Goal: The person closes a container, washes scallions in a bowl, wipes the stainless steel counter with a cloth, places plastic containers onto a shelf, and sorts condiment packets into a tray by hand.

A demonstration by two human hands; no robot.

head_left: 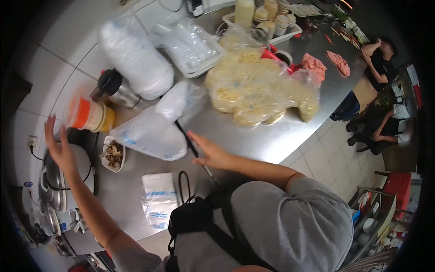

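Observation:
My left hand point(61, 152) is raised at the left with its fingers spread, holding nothing. Just beyond its fingertips is a motion-blurred tub with orange on it point(79, 112), beside a yellow container point(108, 119). My right hand point(212, 152) hovers over the metal table, thumb and fingers apart. Closest to it are a black cord point(186, 135) and a clear plastic bag with a whitish look point(156, 138). A white bowl of dried brownish food point(113, 154) stands between my arms, and a stack of flat plastic bags point(161, 197) lies nearer my body.
Bagged yellow noodles point(253, 86) cover the table's far middle. Behind the bowl stand a steel thermos point(121, 88) and a wrapped white stack point(136, 59). Rice cookers point(68, 177) line the left side. Two people point(378, 68) are at the right, past the table edge.

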